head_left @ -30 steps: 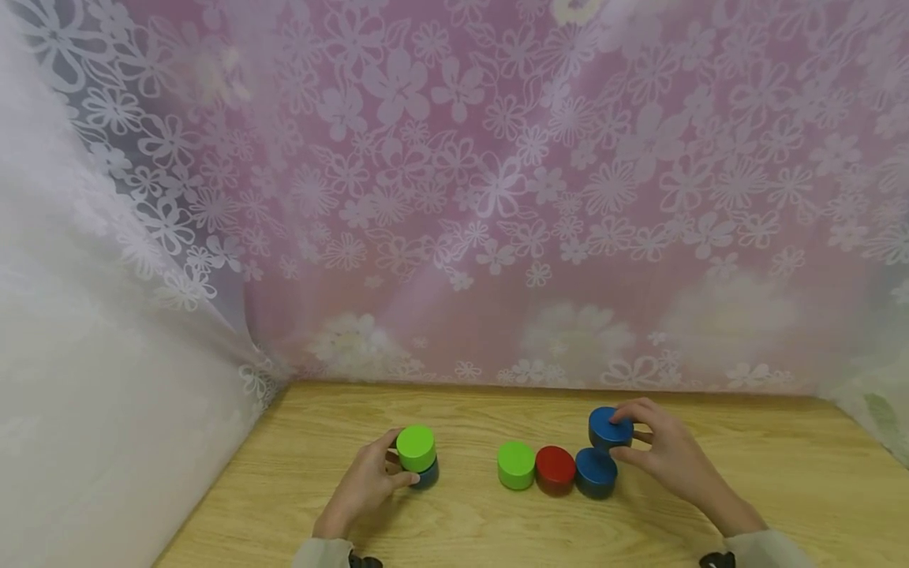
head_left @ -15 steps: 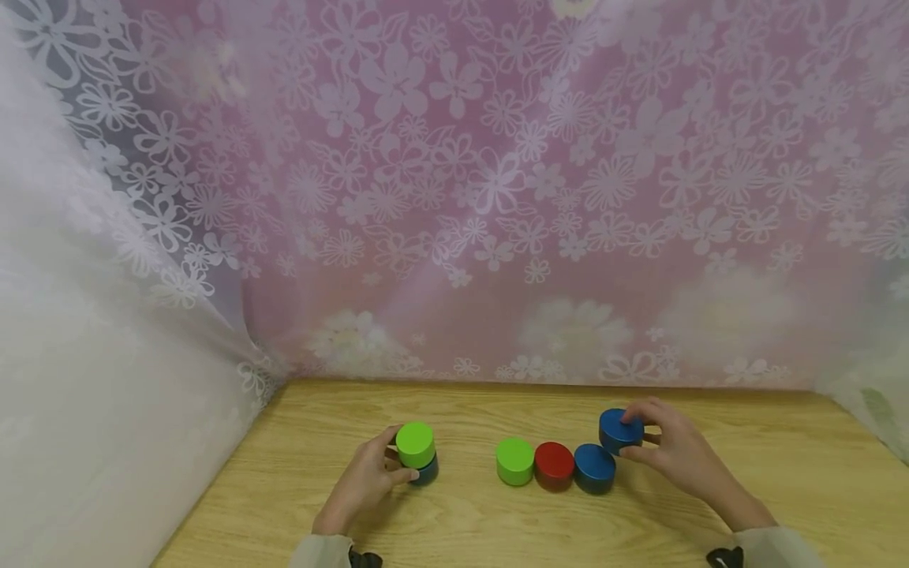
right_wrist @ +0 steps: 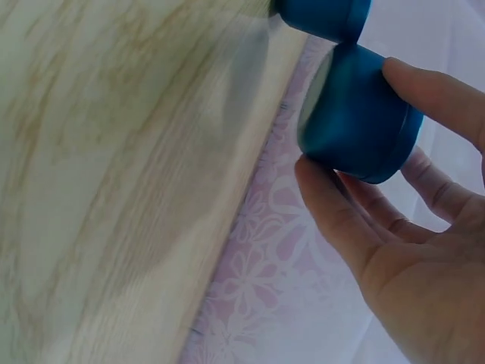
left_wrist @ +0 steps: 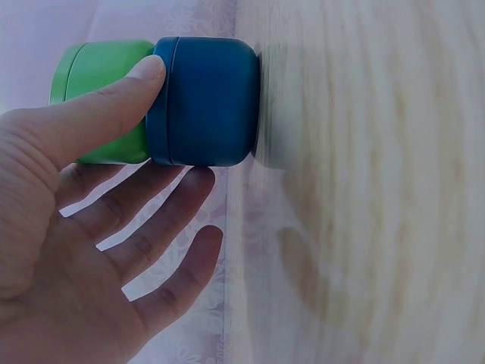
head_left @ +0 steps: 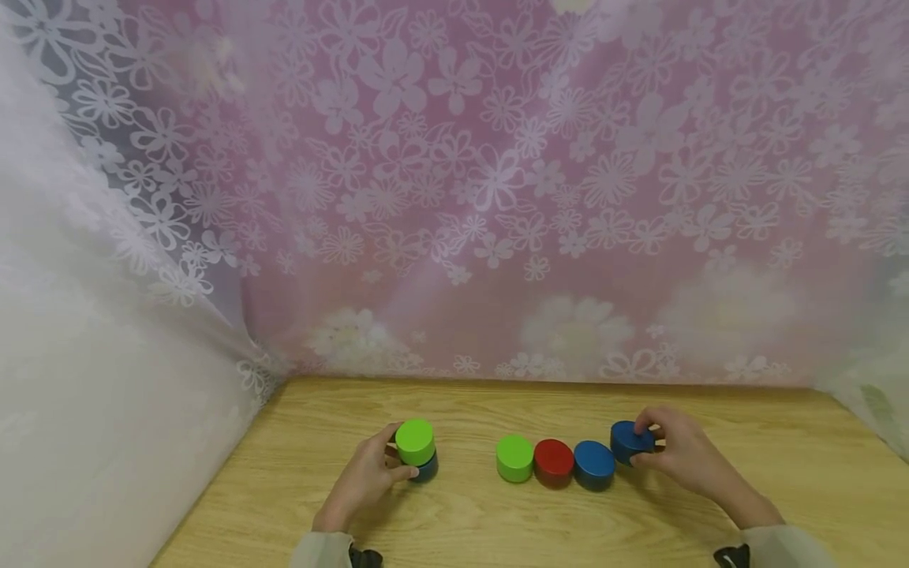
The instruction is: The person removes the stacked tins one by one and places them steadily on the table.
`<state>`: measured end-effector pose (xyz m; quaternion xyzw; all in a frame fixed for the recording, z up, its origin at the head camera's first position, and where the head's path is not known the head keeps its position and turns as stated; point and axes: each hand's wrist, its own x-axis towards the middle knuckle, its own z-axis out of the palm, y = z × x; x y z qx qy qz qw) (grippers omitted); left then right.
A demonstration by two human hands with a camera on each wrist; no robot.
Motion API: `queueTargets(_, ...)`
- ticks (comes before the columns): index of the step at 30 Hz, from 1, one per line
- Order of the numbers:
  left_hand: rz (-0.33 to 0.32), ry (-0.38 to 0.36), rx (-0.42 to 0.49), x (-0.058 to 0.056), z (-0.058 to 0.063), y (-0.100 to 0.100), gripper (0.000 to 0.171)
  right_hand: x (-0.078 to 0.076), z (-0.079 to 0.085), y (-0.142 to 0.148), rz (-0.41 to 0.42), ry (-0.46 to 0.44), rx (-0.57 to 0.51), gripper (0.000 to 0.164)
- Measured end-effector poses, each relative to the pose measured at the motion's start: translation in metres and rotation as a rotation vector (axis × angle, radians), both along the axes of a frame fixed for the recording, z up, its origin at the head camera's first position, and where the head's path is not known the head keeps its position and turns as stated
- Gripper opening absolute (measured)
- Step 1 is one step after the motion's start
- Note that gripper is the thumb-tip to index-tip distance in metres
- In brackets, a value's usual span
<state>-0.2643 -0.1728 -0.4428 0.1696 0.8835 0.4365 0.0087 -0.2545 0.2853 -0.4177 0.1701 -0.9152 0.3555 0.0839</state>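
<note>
At the left, my left hand (head_left: pixel 367 479) grips a two-high stack of small round tins. A green tin (head_left: pixel 415 442) sits on a dark blue tin (left_wrist: pixel 208 102), which stands on the table. In the left wrist view the thumb lies across the green tin, its tip at the blue lid's edge. On the right my right hand (head_left: pixel 678 454) holds another blue tin (right_wrist: pixel 360 114) between thumb and fingers, slightly tilted and just off the table. That tin is at the right end of a row: a green tin (head_left: pixel 514 458), a red tin (head_left: pixel 554 463) and a blue tin (head_left: pixel 594 465).
The wooden table (head_left: pixel 454 528) reaches back to a pink flowered curtain (head_left: pixel 454 237). A pale sheet (head_left: pixel 106 379) hangs along the left side. Between the left stack and the row there is a gap of bare wood.
My right hand has moved right and lower with its blue tin, from behind and above the row's blue tin to beside it. The left hand keeps its place on the stack.
</note>
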Motion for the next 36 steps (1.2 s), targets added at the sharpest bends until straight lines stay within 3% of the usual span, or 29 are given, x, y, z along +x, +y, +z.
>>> queueTargets(13,0.008,0.001,0.009,0.001,0.001,0.000,0.069,-0.003,-0.008,0.002,0.037,-0.100,0.053,0.040)
queueTargets(21,0.009,0.004,0.009,0.001,0.001,0.000,0.069,-0.004,-0.010,0.004,0.063,-0.084,0.112,0.044)
queueTargets(31,0.003,0.020,0.001,0.001,0.004,-0.001,0.069,-0.004,0.002,0.006,0.079,-0.168,0.095,0.034)
queueTargets(36,-0.017,-0.022,-0.014,0.001,0.004,-0.003,0.081,-0.004,0.013,-0.003,0.024,-0.054,0.069,0.034)
